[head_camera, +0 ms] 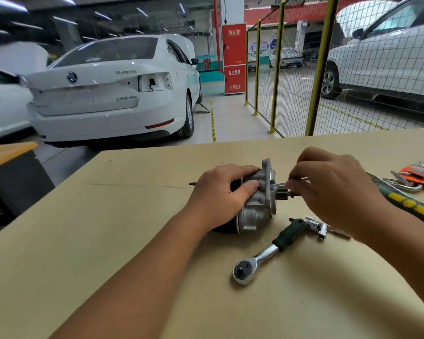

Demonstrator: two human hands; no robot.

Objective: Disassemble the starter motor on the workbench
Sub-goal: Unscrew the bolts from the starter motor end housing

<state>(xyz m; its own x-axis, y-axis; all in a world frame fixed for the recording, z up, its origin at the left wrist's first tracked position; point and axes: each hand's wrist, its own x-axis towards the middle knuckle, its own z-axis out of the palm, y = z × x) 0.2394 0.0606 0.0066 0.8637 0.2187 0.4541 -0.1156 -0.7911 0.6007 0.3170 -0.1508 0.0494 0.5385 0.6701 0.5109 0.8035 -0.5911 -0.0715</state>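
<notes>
The starter motor (257, 206) lies on its side in the middle of the workbench (132, 216), its silver aluminium housing and flange facing right and its pinion gear poking out toward my right hand. My left hand (224, 194) grips the motor's body from the left, thumb across the housing. My right hand (328, 187) pinches a thin metal hex key (280, 184) whose tip reaches the flange face. A thin bolt end (192, 184) sticks out behind my left hand.
A ratchet wrench (267, 253) with a green grip lies in front of the motor, chrome sockets (317, 226) beside its handle. At the right edge lie an orange hex key set (416, 178) and a green-and-yellow-handled tool (406, 204). Cars and a yellow mesh fence stand beyond the bench.
</notes>
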